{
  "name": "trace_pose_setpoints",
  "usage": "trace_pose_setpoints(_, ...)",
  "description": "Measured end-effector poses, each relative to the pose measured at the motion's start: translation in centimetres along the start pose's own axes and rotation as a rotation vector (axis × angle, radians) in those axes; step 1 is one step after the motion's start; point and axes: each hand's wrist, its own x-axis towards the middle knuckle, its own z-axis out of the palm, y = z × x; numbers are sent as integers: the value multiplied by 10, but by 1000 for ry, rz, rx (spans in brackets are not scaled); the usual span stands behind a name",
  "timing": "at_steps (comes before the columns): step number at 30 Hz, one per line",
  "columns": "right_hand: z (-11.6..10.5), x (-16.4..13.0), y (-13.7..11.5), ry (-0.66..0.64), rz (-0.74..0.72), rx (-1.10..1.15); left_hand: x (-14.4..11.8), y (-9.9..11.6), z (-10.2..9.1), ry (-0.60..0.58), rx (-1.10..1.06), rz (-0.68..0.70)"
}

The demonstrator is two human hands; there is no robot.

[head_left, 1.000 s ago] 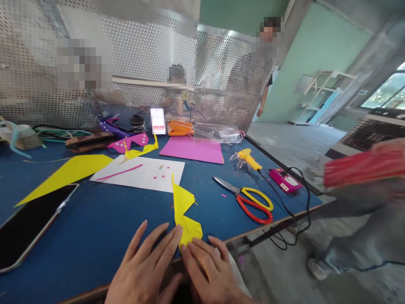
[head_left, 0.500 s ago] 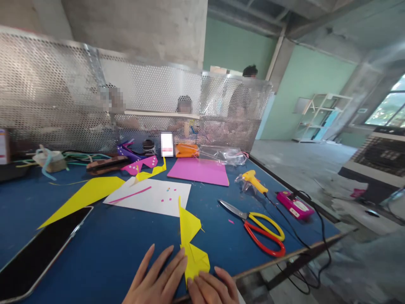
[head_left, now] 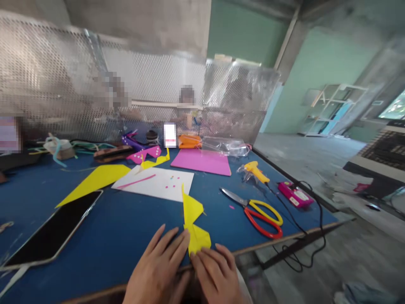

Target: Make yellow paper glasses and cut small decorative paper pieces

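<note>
A folded yellow paper cut-out [head_left: 193, 226], shaped like two joined lobes with a thin strip at its far end, lies on the table near the front edge. The fingers of my left hand [head_left: 161, 259] are stretched out flat, their tips touching the paper's left side. Spread over the paper's near end are the fingers of my right hand [head_left: 215, 266], pressing on it from above; its thumb is hidden. Right of the paper lie scissors [head_left: 249, 207] with one yellow and one red handle.
On the blue table [head_left: 133, 230] lie a black phone [head_left: 60, 228], yellow paper [head_left: 95, 179], white paper [head_left: 148, 188], a pink sheet [head_left: 202, 161] and cut-out glasses [head_left: 147, 154]. A yellow glue gun [head_left: 257, 172] rests at the right by a magenta box [head_left: 295, 195]. Mesh panels [head_left: 164, 80] stand behind.
The view has tilted down, so the table's front edge shows more. My hands have stayed at the yellow cut-out, with little movement over it.
</note>
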Motion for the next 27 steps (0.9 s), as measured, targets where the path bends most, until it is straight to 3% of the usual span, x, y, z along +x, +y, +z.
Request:
trace_pose_setpoints(1,-8,3,0,-42,18,24,-2,5,-2,-82,-37,-55)
trace_pose_setpoints(4,-22,8,-1,-98,75,92,-4,15,-12,-189,-91,-35)
trace_pose_setpoints(8,-25,8,-4,-141,86,131,-3,20,-21,-139,-157,54)
trace_pose_setpoints(12,-26,3,-3,-150,91,134,-3,25,-22,-109,-169,15)
trace_pose_setpoints(19,-29,-8,-1,-125,120,99,-7,28,-16,-128,-172,7)
trace_pose_setpoints(27,-15,-5,-2,-27,151,144,-10,24,-12,-140,-134,43)
